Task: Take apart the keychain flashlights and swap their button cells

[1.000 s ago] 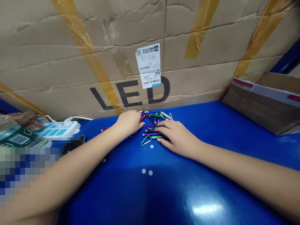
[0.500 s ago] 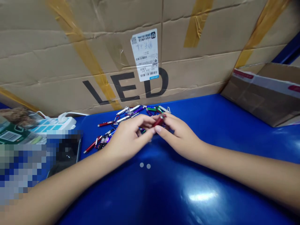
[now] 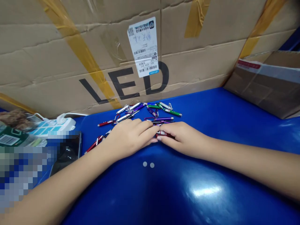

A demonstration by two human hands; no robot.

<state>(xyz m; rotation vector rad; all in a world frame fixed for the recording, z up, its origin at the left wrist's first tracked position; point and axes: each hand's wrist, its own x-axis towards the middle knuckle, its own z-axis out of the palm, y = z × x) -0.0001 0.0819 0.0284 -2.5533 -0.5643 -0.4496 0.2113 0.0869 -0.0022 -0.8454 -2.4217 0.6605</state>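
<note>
A small red keychain penlight (image 3: pixel 163 133) is between my two hands, low over the blue table. My right hand (image 3: pixel 181 135) grips its body with thumb and fingers, covering the right end. At the other end, the closed fingers of my left hand (image 3: pixel 131 137) press against it; the fingertips are partly hidden. Behind my hands lie several more keychain penlights with clips, among them a green one (image 3: pixel 173 112), a purple one (image 3: pixel 164 118) and a red one (image 3: pixel 105 123). Two small round grey discs, a left disc (image 3: pixel 145 164) and a right disc (image 3: pixel 152 165), lie nearer me.
A large cardboard box (image 3: pixel 199 59) marked LED stands along the back. An open carton (image 3: pixel 264 84) is at the right. On the left are a white power strip (image 3: pixel 52 126), a green package (image 3: pixel 14 137) and a dark phone-like object (image 3: pixel 67 153).
My hands have lowered towards the table with the red penlight, which has turned from slanting upward to nearly level. The view has shifted slightly.
</note>
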